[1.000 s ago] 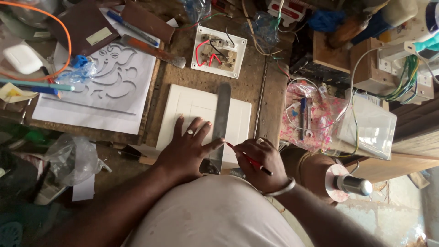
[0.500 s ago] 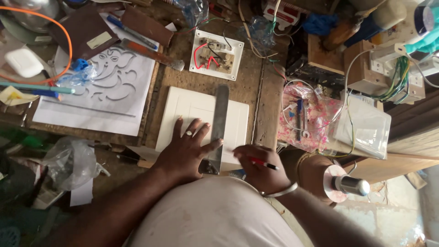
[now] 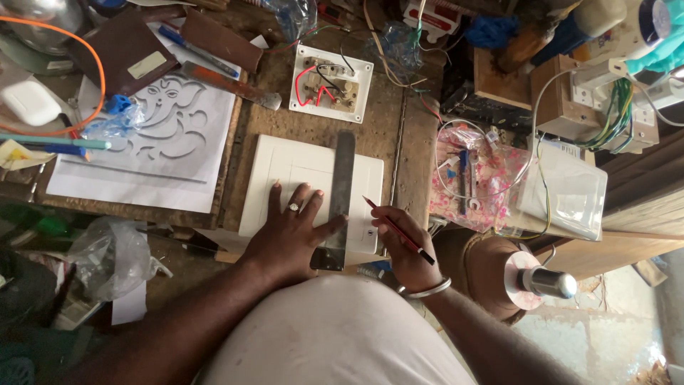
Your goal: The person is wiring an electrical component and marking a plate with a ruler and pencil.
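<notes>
A white rectangular panel (image 3: 299, 167) lies on the wooden workbench in front of me. Across it, running away from me, rests a grey metal ruler (image 3: 340, 187). My left hand (image 3: 288, 228), with a ring on one finger, lies flat on the panel and presses the ruler's near end with fingers spread. To the right of the ruler, my right hand (image 3: 402, 246) grips a red pencil (image 3: 396, 229), its tip pointing up-left toward the ruler's right edge over the panel. A metal bangle circles my right wrist.
A white switch box (image 3: 331, 83) with red and black wires sits behind the panel. At left lies a white cut-out stencil sheet (image 3: 153, 142), with pens and an orange cable (image 3: 85, 50). A pink plastic bag (image 3: 477, 178), wired boxes and a white plastic cover (image 3: 566, 192) crowd the right.
My right hand with the pencil has shifted slightly up and right beside the ruler. My left hand stays pressed on the panel and ruler.
</notes>
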